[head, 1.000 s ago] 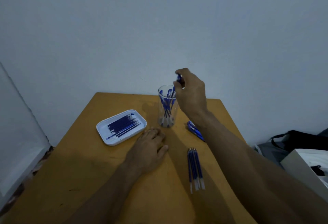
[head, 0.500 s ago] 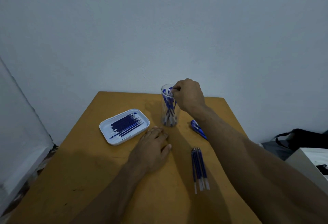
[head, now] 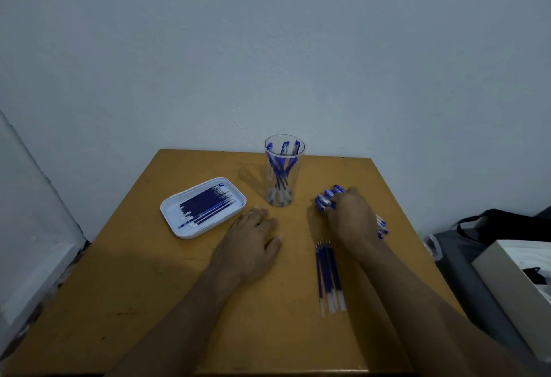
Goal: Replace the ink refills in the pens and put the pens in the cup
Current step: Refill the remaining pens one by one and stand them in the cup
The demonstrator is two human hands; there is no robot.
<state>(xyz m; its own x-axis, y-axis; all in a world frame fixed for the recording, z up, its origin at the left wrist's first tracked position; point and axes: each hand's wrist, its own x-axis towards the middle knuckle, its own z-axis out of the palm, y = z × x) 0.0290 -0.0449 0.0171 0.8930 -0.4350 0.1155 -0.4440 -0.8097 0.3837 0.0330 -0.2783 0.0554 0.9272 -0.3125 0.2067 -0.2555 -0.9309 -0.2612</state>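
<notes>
Where the right hand (head: 354, 221) curls its grip onto the loose pens (head: 328, 197) right of the cup (head: 283, 173), fingers are hidden. Pens: light, stiff, slippery; take mid-barrel. Left hand (head: 250, 242) flat on desk (head: 149, 287).

Left hand (head: 252, 239) flat, right hand (head: 351, 218) curled.

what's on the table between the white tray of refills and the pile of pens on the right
The head view shows the clear cup holding pens between the white tray and the pen pile, with the left hand flat just nearer.
</notes>
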